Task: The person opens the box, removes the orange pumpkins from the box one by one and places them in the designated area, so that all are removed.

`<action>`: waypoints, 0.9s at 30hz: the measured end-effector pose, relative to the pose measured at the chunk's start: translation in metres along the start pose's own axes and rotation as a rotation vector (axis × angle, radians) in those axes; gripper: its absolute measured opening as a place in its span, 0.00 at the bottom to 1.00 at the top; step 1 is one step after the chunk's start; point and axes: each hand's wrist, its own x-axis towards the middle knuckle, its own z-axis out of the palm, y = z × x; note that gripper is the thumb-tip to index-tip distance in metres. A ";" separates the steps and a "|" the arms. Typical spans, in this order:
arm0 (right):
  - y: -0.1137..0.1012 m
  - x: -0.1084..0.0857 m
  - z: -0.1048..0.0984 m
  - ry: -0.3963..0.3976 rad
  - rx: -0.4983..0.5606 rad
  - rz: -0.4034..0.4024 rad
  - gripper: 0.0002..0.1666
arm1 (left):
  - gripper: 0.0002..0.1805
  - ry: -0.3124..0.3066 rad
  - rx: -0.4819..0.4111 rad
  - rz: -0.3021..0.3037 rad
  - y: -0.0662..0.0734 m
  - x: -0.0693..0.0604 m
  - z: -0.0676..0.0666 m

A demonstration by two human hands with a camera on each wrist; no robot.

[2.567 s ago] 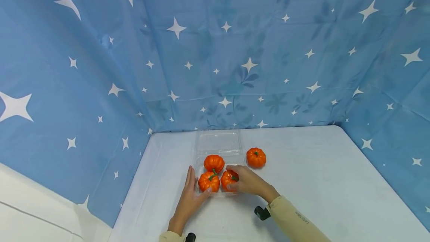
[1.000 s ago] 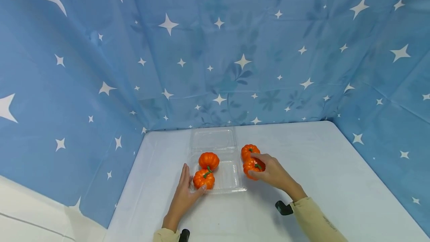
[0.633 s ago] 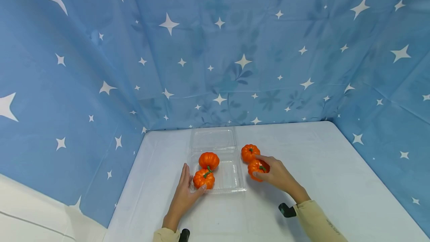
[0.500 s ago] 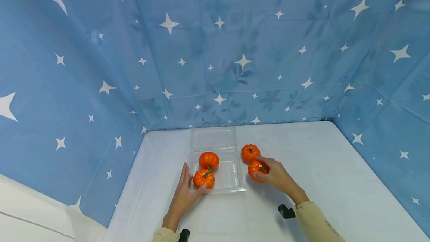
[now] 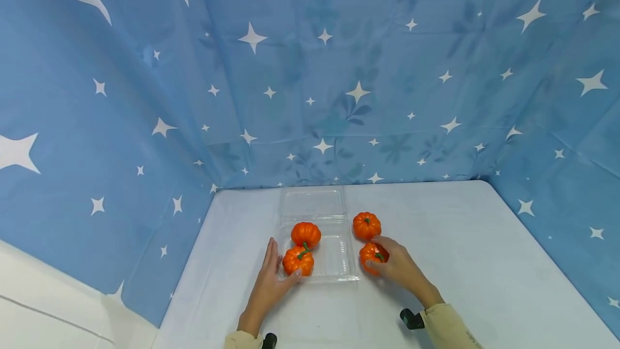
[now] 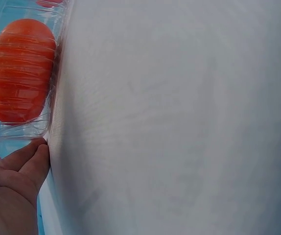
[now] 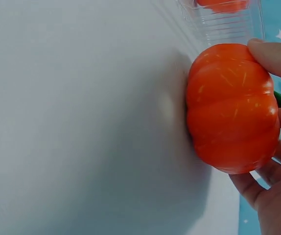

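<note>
My right hand (image 5: 399, 265) grips a small orange pumpkin (image 5: 372, 258) with a green stem, thumb and fingers about its sides, just right of a clear plastic clamshell box (image 5: 339, 255). In the right wrist view this pumpkin (image 7: 233, 110) is at or close to the table surface. My left hand (image 5: 268, 284) lies against the box's near left corner, fingers extended along its side and thumb at the front. Inside the box's left half are two more pumpkins, one in front (image 5: 297, 261) and one behind (image 5: 305, 235). Through the box wall the left wrist view shows a pumpkin (image 6: 22, 71).
Another pumpkin (image 5: 366, 225) stands on the white table (image 5: 436, 230) right of the box, behind the gripped one. The box's lid (image 5: 312, 203) lies folded back toward the rear. A blue star-patterned curtain (image 5: 290, 69) encloses the table's back and sides.
My right hand has carried a pumpkin out of the box's right side to the table, then drawn it slightly nearer, apart from the rear pumpkin. The left hand stays by the box.
</note>
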 end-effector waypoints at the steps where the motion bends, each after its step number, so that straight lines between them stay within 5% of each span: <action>1: 0.000 0.000 0.001 0.007 -0.004 0.001 0.37 | 0.64 0.000 -0.001 -0.001 0.000 0.000 0.000; 16: 0.002 -0.007 0.010 0.104 0.040 -0.032 0.46 | 0.63 -0.004 -0.018 -0.010 0.003 -0.002 -0.001; 27: -0.025 0.007 0.004 0.154 0.088 -0.088 0.44 | 0.63 -0.004 -0.009 -0.010 0.001 -0.001 0.000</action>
